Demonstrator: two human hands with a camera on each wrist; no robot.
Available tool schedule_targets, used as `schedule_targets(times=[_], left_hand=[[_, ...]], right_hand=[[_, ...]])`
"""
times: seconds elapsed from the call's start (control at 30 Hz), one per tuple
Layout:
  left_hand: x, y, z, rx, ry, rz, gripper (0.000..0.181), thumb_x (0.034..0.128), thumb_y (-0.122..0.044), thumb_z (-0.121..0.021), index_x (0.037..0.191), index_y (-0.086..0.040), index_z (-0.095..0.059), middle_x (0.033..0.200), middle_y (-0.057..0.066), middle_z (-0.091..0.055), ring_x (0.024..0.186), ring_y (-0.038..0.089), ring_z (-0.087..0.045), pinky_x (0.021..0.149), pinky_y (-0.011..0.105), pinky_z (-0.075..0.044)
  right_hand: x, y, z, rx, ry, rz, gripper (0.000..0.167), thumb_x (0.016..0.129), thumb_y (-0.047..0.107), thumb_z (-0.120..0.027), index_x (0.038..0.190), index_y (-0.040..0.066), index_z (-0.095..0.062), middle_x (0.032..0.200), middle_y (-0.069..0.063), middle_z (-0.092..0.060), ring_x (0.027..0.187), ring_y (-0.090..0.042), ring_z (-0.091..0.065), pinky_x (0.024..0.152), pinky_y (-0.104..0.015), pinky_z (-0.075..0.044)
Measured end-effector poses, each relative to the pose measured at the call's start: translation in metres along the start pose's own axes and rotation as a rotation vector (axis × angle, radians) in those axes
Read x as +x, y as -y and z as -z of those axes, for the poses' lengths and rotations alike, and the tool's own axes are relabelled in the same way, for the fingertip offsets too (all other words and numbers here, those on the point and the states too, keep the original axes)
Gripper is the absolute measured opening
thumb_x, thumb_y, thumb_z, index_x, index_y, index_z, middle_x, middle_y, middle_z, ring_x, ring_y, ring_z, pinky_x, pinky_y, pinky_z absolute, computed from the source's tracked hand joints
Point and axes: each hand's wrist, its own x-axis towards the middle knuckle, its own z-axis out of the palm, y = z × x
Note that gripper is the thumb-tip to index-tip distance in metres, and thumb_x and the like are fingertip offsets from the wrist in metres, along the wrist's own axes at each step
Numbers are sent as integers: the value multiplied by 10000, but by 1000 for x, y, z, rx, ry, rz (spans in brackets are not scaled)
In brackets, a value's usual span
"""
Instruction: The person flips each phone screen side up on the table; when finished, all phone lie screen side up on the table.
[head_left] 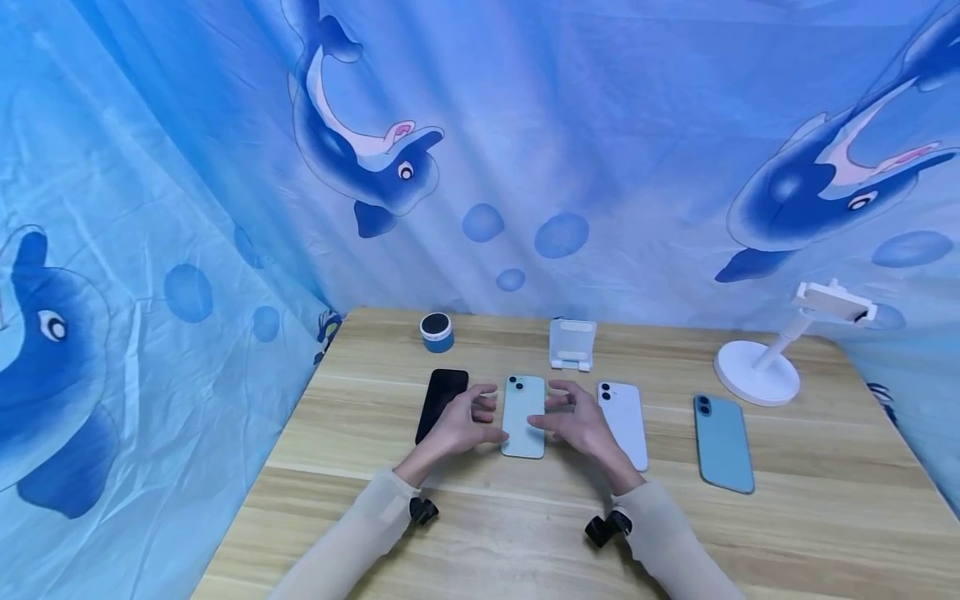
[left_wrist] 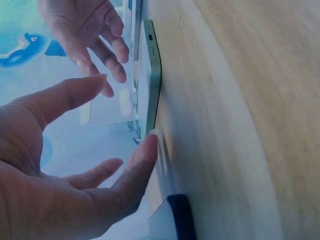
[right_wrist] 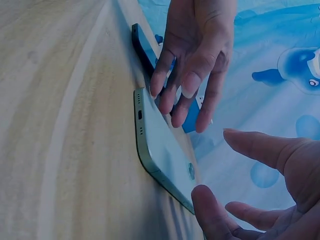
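Note:
A pale green smartphone (head_left: 523, 429) lies flat on the wooden table, its back and two camera lenses facing up. My left hand (head_left: 461, 423) is at its left side and my right hand (head_left: 579, 419) at its right, both with loosely bent, spread fingers. In the left wrist view, a left fingertip comes close to the edge of the green phone (left_wrist: 155, 75); contact is hard to judge. The right wrist view has a right fingertip by the far end of the green phone (right_wrist: 167, 155). Neither hand grips it. A black phone (head_left: 444, 392) lies partly behind my left hand.
A white phone (head_left: 628, 421) lies beside my right hand, and a teal phone (head_left: 726, 450) further right. Along the back stand a small blue speaker (head_left: 437, 335), a white folding stand (head_left: 572, 343) and a round-based phone holder (head_left: 757, 375). A blue dolphin curtain (head_left: 637, 167) hangs behind.

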Motion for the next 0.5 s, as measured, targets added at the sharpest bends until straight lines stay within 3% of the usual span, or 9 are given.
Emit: schedule_targets(times=[0.13,0.5], left_hand=[[2,1,-3,-5,-11,29,831,807,-170,-891,1531,-110,-487,1418,146,-627,1226,310,-659,1039,492,-550],[5,0,-8,-48,0,27,862,815,-180,-890,1553,-97,-453,1516,177,-575,1311,364,-622,1078,525,-526]], right_hand=[[-2,-4,0,-19,5,-1,786,864,244,-854,1534,107,-466,1340,-199,-640,996,-245,-697,779,-362,-626],[-6,-9,0,-53,19,-4,781,875,272,-843,1539,108,-465,1382,-196,-656,1083,-264,-692,795,-353,-597]])
